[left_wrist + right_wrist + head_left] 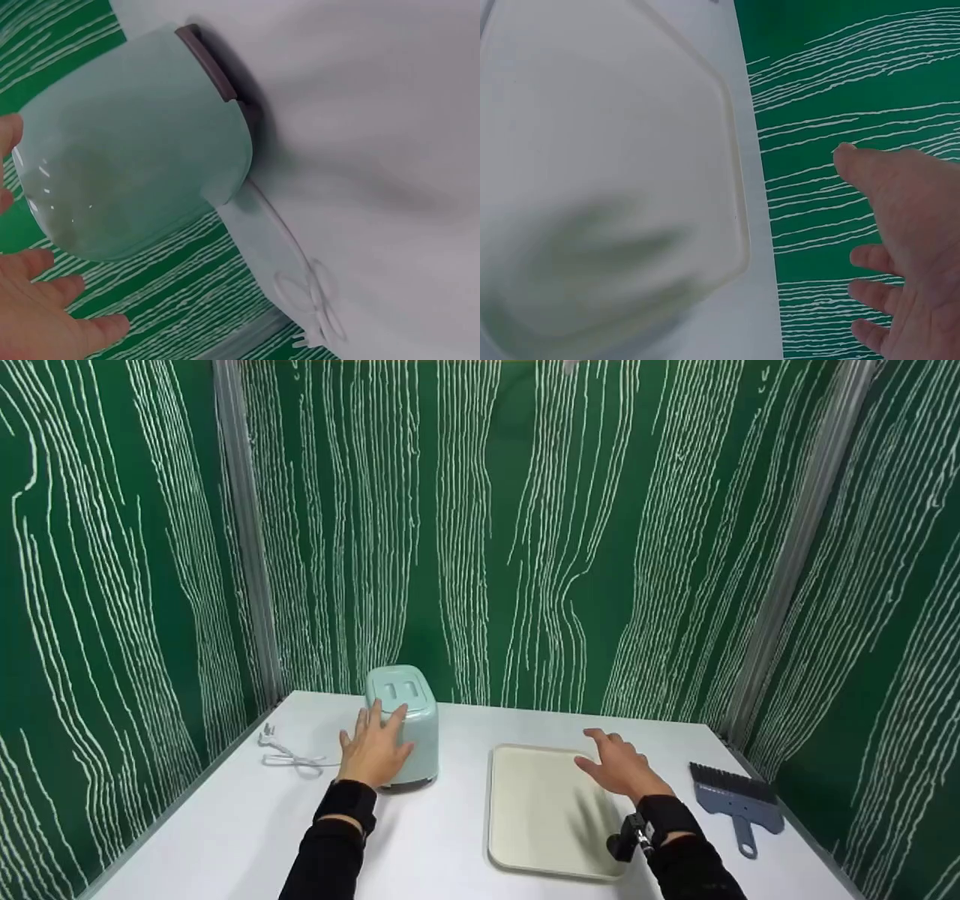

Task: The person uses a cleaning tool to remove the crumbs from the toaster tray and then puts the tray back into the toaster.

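A pale mint-green toaster (421, 739) with a lidded top stands at the back left of the white table. My left hand (375, 750) is over its near side with the fingers spread; the left wrist view shows the fingertips beside the toaster's (135, 150) top end, and whether they touch it I cannot tell. Above the far right part of a cream rectangular tray (547, 810) hovers my right hand (621, 765), its fingers loosely extended and holding nothing. In the right wrist view the tray (630, 135) carries the hand's soft shadow.
A white power cord (289, 757) with its plug lies bundled left of the toaster. On the right edge of the table is a blue-grey brush (739, 799) with dark bristles. Green panels with white lines (525, 547) wall in the table (420, 855) behind and at both sides.
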A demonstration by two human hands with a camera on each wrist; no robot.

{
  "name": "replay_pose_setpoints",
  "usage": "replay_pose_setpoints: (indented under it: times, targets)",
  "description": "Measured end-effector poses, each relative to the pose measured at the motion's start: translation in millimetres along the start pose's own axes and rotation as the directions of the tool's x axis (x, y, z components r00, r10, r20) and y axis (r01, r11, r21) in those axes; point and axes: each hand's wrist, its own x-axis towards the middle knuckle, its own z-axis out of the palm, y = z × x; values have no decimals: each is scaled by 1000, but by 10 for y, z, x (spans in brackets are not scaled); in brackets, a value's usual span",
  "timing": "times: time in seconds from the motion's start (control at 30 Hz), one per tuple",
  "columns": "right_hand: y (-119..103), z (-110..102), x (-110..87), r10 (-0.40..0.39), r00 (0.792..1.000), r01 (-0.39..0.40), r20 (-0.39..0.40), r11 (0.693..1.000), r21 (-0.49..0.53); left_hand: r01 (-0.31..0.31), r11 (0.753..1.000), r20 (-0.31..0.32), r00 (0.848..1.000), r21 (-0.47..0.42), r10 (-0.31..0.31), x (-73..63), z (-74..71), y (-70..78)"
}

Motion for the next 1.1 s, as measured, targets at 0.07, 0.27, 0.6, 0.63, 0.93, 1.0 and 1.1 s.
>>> replay_pose_setpoints:
  times: [0.07,0.27,0.6,0.63,0.93,1.0,1.1]
  targets:
    - [-29,11,16,-1,1000,1,-4,1000,19,4,1000,1,1000,-3,-4,6,-6,-9]
    - [-201,136,59,-31,999,37,-41,988,151,12,1000,0,1000,2,-12,17,-12,-19]
    - [-731,599,103,-137,988,155,-74,904,397,-75,997,-150,985,36,79,-63,15,-6]
    - [-796,669,113,-151,987,163,-63,891,423,-74,997,-164,983,35,79,-68,21,-23]
    - [-1409,1386,207,-20,990,-92,140,661,745,-56,998,-173,983,15,58,-55,99,-132]
    - [-1516,1544,235,25,978,-183,209,587,789,-56,998,-160,985,13,57,-47,108,-130]
    - [-1655,1750,264,48,957,-274,287,482,832,-44,999,-131,990,4,45,-38,122,-118]
